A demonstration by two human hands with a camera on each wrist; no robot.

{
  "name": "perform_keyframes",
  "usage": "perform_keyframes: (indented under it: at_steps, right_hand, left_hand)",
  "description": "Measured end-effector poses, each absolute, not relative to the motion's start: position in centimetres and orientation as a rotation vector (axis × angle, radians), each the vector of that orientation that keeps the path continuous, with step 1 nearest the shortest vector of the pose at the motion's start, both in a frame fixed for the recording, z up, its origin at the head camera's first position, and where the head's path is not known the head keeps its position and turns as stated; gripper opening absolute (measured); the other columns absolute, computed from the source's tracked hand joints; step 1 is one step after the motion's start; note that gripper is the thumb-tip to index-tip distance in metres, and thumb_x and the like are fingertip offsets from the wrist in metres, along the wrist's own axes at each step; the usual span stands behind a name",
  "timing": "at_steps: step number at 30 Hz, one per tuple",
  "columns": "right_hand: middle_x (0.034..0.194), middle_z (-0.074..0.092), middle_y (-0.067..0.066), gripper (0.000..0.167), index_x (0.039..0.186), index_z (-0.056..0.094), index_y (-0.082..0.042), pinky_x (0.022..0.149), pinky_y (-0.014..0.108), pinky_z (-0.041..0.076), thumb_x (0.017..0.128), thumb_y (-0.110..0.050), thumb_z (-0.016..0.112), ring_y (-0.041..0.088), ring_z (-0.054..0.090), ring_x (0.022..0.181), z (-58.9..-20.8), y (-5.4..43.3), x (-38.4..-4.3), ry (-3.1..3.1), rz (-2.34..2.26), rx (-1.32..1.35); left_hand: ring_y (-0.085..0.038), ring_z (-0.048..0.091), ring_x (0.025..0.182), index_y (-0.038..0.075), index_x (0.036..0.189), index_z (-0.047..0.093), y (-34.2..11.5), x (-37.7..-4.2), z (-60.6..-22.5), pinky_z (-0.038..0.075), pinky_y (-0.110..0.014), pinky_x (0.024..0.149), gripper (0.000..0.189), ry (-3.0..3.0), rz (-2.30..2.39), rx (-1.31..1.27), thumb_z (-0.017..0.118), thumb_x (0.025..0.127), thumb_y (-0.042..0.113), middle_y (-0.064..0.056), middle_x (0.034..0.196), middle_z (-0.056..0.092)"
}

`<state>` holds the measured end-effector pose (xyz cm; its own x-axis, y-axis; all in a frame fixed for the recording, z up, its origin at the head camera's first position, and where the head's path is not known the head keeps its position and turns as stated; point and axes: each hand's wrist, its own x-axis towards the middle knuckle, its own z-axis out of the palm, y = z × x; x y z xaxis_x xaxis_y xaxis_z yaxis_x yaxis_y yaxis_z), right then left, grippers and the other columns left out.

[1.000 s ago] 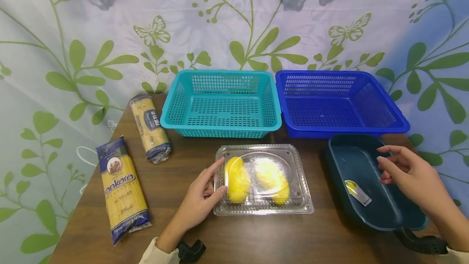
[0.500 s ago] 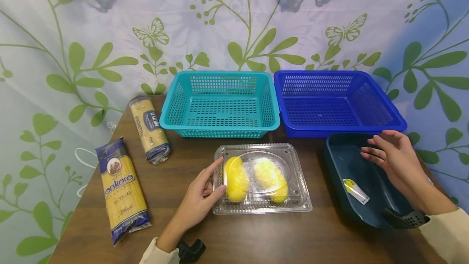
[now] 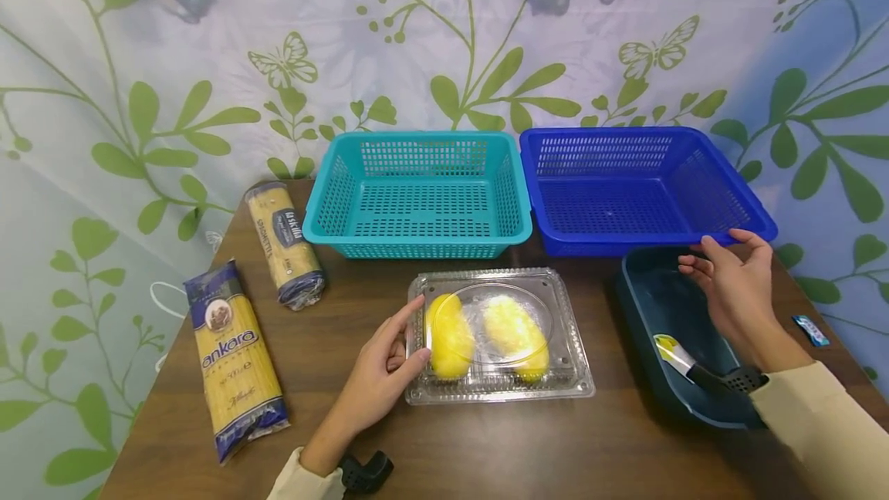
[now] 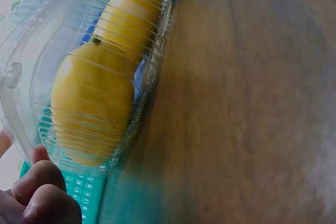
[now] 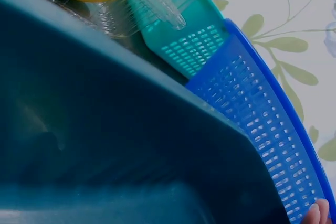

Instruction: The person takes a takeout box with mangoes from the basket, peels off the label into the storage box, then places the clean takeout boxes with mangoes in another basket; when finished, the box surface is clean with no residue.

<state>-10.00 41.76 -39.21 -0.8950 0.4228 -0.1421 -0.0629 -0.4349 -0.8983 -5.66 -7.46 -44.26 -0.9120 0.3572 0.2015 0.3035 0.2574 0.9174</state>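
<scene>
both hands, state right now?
Left hand: open, at the left edge of the clear plastic clamshell.
Right hand: open, over the dark teal tub; contact with the blue basket unclear.

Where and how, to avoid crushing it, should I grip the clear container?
Probably the rim at its left and right ends, coming from both sides: the clear container lies flat, its rim juts outward, and a gap separates it from the dark tub.

Left grip (image 3: 380, 365) at clear box (image 3: 571, 338), 2 yellow fruits (image 3: 451, 336) inside, right grip (image 3: 738, 288) over dark tub (image 3: 656, 299)
</scene>
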Motion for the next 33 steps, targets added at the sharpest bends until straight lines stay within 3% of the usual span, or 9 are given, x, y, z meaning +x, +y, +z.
perform_keyframes:
  at_steps: [9,15,22,33]
  right_hand:
    - [0.101,0.059,0.010,0.054,0.125,0.027,-0.022,0.061,0.031,0.060,0.097,0.002,0.066,0.026,0.070,0.065,-39.6,41.9,-10.4,-1.345,2.412,-0.451]
    - [0.093,0.067,0.011,0.054,0.124,0.026,-0.022,0.059,0.030,0.058,0.096,-0.001,0.067,0.025,0.068,0.061,-39.6,41.8,-10.7,-1.341,2.406,-0.458]
    - [0.086,0.067,0.012,0.052,0.122,0.026,-0.020,0.055,0.030,0.057,0.097,0.004,0.064,0.026,0.066,0.055,-39.7,41.6,-10.7,-1.286,2.427,-0.424]
    - [0.086,0.067,0.011,0.050,0.123,0.026,-0.021,0.055,0.029,0.056,0.098,0.000,0.064,0.024,0.064,0.056,-39.6,41.7,-10.6,-1.335,2.406,-0.434]
  left_hand:
    - [-0.009,0.027,0.056,0.028,0.157,0.041,-7.4,-5.7,-44.3,0.028,-0.024,0.049,0.065,2.431,1.802,0.640,0.070,0.099,0.022,-0.008,0.094,0.045]
    - [-0.010,0.031,0.059,0.023,0.158,0.041,-7.3,-5.6,-44.3,0.031,-0.023,0.051,0.065,2.435,1.811,0.609,0.070,0.099,0.021,-0.007,0.098,0.047]
    - [-0.021,0.047,0.077,0.024,0.158,0.041,-6.8,-5.3,-44.0,0.041,-0.022,0.045,0.070,2.385,1.833,0.541,0.073,0.096,0.021,-0.005,0.103,0.047]
    - [-0.025,0.046,0.097,0.032,0.154,0.046,-6.4,-5.0,-42.6,0.048,-0.025,0.046,0.074,2.380,1.856,0.503,0.079,0.090,0.017,-0.007,0.110,0.048]
